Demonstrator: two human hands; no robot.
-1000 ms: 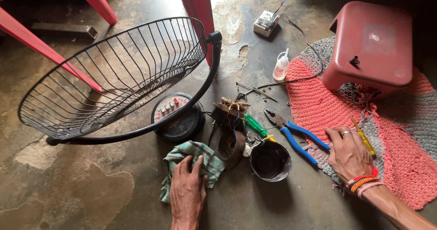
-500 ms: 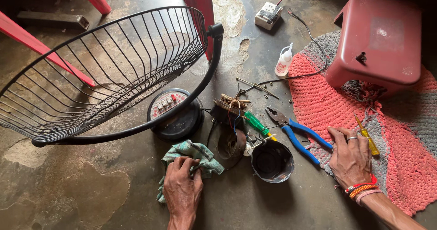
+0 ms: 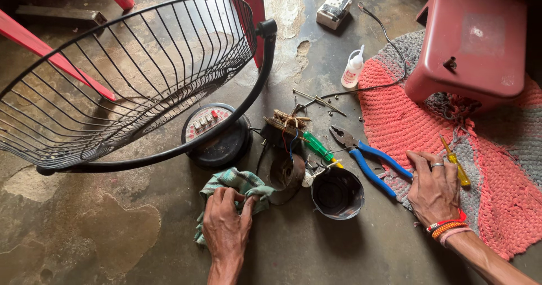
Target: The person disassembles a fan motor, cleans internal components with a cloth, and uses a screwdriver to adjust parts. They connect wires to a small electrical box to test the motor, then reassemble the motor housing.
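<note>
Nearest me, my left hand (image 3: 226, 228) is bunched down on the crumpled green checked cloth (image 3: 234, 186), fingers curled into its folds and gripping it against the stained concrete floor (image 3: 113, 234). I take the dark round metal cup (image 3: 337, 193) as my landmark: the cloth lies just to its left, and my right hand (image 3: 435, 189) rests to its right, palm down and fingers loosely spread on the edge of the pink and grey knitted mat (image 3: 485, 166), holding nothing that I can see. Its fingertips lie just beside the blue-handled pliers (image 3: 367, 155), and the yellow-handled screwdriver (image 3: 455, 161) lies close by its knuckles on the far side.

Just beyond the cup sit a small dark motor part with copper windings (image 3: 285, 149) and a green-handled screwdriver (image 3: 319, 148). Left of that is the round black fan base with its row of push buttons (image 3: 217, 135), and the big black wire fan guard (image 3: 130, 76) leans over it.

My judgement for wiping well: keep the cloth gathered tight so no loose corner drags through the small screws scattered beyond the cup, and steady the piece with the free hand.

Farthest from the cup: a small white squeeze bottle (image 3: 354, 68), a red plastic stool (image 3: 474, 42), a small white electrical box (image 3: 334, 9).
</note>
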